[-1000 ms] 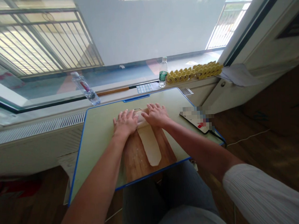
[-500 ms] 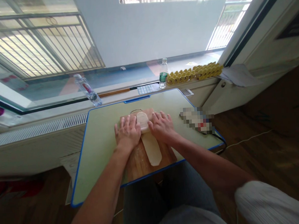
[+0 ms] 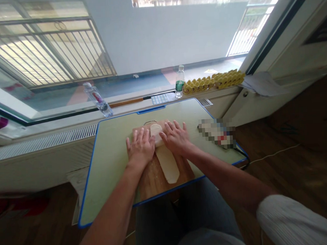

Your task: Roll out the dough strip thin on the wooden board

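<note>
A long, flat strip of pale dough (image 3: 168,166) lies lengthwise on a wooden board (image 3: 152,179). Across it, between my hands, runs a pale raised band (image 3: 160,142); it may be a rolling pin, but its ends are hidden under my palms. My left hand (image 3: 141,146) rests flat at the strip's left side, fingers stretched forward and a little apart. On the other side my right hand (image 3: 176,137) is also flat, its fingers spread and its thumb at the dough's edge. The far end of the dough shows between the two thumbs.
The board sits on a small pale-green table (image 3: 107,158) with a blue rim. At the table's right is a blurred-out object (image 3: 216,133) with a black cord. Along the windowsill stand two plastic bottles (image 3: 179,83), a wooden stick (image 3: 128,102) and yellow egg trays (image 3: 213,81).
Both hands stay on the band across the dough, with only a very slight shift. The whole view has moved down and right a little. Dough and board look the same.
</note>
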A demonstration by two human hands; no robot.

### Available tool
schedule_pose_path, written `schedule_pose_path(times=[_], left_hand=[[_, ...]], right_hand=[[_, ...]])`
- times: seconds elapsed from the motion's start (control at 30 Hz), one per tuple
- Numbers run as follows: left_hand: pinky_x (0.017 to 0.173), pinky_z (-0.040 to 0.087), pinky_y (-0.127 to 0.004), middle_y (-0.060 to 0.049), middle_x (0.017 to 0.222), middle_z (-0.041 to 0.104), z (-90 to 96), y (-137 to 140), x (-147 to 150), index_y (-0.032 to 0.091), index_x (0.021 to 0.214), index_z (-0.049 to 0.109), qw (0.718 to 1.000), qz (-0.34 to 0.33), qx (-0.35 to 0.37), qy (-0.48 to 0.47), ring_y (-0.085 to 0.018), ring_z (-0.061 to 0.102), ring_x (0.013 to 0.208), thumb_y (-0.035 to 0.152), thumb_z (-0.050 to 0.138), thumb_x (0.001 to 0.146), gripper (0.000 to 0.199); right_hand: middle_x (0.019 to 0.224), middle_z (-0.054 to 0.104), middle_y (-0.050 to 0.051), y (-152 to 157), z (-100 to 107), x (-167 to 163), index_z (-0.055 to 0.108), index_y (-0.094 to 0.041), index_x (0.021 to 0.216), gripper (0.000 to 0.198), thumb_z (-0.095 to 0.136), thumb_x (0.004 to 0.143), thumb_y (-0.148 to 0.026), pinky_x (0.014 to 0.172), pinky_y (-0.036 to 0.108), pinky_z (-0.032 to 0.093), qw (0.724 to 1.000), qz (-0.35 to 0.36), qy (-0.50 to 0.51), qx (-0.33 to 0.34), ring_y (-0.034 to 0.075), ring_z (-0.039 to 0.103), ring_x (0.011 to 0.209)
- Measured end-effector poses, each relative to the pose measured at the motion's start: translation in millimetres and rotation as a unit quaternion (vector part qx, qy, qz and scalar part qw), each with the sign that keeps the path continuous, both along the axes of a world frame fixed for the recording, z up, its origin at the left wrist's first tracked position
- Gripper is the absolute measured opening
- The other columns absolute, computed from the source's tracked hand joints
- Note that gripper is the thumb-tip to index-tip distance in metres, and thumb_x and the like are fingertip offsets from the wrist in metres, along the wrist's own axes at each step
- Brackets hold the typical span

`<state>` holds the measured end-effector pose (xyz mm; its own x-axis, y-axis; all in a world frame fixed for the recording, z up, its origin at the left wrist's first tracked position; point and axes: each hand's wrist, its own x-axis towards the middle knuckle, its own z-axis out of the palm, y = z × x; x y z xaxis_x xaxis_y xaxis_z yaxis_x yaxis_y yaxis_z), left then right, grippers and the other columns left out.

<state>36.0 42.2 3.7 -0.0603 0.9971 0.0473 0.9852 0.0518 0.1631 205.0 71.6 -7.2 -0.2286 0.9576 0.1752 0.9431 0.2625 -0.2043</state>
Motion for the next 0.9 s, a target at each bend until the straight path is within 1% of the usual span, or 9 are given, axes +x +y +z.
schedule_pose_path(times=[0.2, 0.33, 0.4, 0.47, 0.57, 0.63, 0.73, 0.8, 0.9], left_hand=[[0.133, 0.020, -0.067, -0.007, 0.179, 0.032, 1.7, 58, -15, 0.027, 0.167, 0.043, 0.998, 0.018, -0.057, -0.037, -0.034, 0.029, 0.165, 0.063, 0.019, 0.106, 0.075], [0.133, 0.021, -0.067, -0.007, 0.179, 0.031, 2.6, 74, -19, 0.026, 0.168, 0.042, 0.996, 0.024, -0.076, -0.043, -0.034, 0.029, 0.165, 0.063, 0.017, 0.105, 0.077], [0.133, 0.022, -0.067, -0.006, 0.179, 0.031, 3.8, 69, -17, 0.027, 0.168, 0.042, 0.996, 0.023, -0.081, -0.038, -0.034, 0.029, 0.165, 0.063, 0.018, 0.105, 0.076], [0.132, 0.023, -0.067, -0.007, 0.178, 0.034, 4.3, 54, -13, 0.027, 0.167, 0.043, 0.997, 0.011, -0.068, -0.025, -0.034, 0.031, 0.164, 0.060, 0.021, 0.106, 0.073], [0.132, 0.025, -0.066, -0.009, 0.175, 0.040, 1.9, 17, -5, 0.025, 0.165, 0.047, 1.000, -0.012, -0.016, 0.009, -0.033, 0.033, 0.163, 0.053, 0.025, 0.108, 0.067], [0.133, 0.024, -0.065, -0.009, 0.176, 0.038, -1.1, -12, 0, 0.024, 0.166, 0.046, 0.999, -0.021, 0.009, 0.027, -0.033, 0.031, 0.164, 0.050, 0.025, 0.109, 0.066], [0.134, 0.025, -0.062, -0.009, 0.176, 0.036, -5.1, -44, 3, 0.023, 0.168, 0.042, 0.998, -0.040, 0.020, 0.033, -0.031, 0.030, 0.165, 0.051, 0.026, 0.109, 0.067], [0.134, 0.025, -0.060, -0.009, 0.176, 0.036, -5.7, -47, 3, 0.021, 0.168, 0.041, 0.998, -0.046, 0.022, 0.034, -0.030, 0.030, 0.165, 0.052, 0.025, 0.110, 0.069], [0.133, 0.026, -0.062, -0.008, 0.177, 0.035, -3.1, -23, 1, 0.022, 0.167, 0.043, 0.999, -0.031, 0.005, 0.032, -0.031, 0.030, 0.165, 0.053, 0.023, 0.110, 0.068]], right_hand=[[0.171, 0.046, 0.014, 55, 11, -11, 0.047, -0.015, 0.163, 0.074, 0.029, 0.110, -0.063, 0.127, 0.062, 0.030, 0.998, 0.000, 0.023, -0.052, 0.036, 0.039, 0.157], [0.169, 0.048, 0.016, 67, 17, -13, 0.048, -0.014, 0.162, 0.073, 0.031, 0.109, -0.061, 0.125, 0.062, 0.032, 0.997, -0.001, 0.026, -0.067, 0.037, 0.041, 0.155], [0.171, 0.045, 0.016, 61, 17, -13, 0.045, -0.012, 0.164, 0.074, 0.032, 0.109, -0.060, 0.126, 0.064, 0.030, 0.997, 0.000, 0.022, -0.070, 0.039, 0.038, 0.156], [0.173, 0.042, 0.016, 45, 14, -11, 0.043, -0.011, 0.165, 0.074, 0.033, 0.109, -0.058, 0.127, 0.066, 0.027, 0.998, 0.000, 0.012, -0.060, 0.039, 0.035, 0.159], [0.170, 0.046, 0.016, 3, 6, -3, 0.047, -0.013, 0.163, 0.067, 0.031, 0.111, -0.052, 0.129, 0.065, 0.021, 1.000, 0.002, -0.003, -0.022, 0.037, 0.037, 0.158], [0.168, 0.050, 0.016, -29, 1, 4, 0.050, -0.016, 0.161, 0.065, 0.028, 0.113, -0.052, 0.131, 0.064, 0.018, 1.000, 0.011, 0.001, -0.006, 0.035, 0.040, 0.157], [0.171, 0.045, 0.016, -64, -4, 13, 0.046, -0.015, 0.164, 0.067, 0.028, 0.113, -0.054, 0.133, 0.060, 0.015, 1.000, 0.020, 0.007, 0.001, 0.033, 0.036, 0.160], [0.172, 0.043, 0.015, -66, -4, 15, 0.045, -0.015, 0.165, 0.068, 0.029, 0.113, -0.056, 0.133, 0.059, 0.013, 1.000, 0.025, 0.007, 0.004, 0.032, 0.034, 0.161], [0.170, 0.047, 0.014, -36, -1, 8, 0.049, -0.015, 0.162, 0.069, 0.029, 0.113, -0.059, 0.133, 0.063, 0.012, 1.000, 0.018, 0.006, 0.005, 0.034, 0.035, 0.160]])
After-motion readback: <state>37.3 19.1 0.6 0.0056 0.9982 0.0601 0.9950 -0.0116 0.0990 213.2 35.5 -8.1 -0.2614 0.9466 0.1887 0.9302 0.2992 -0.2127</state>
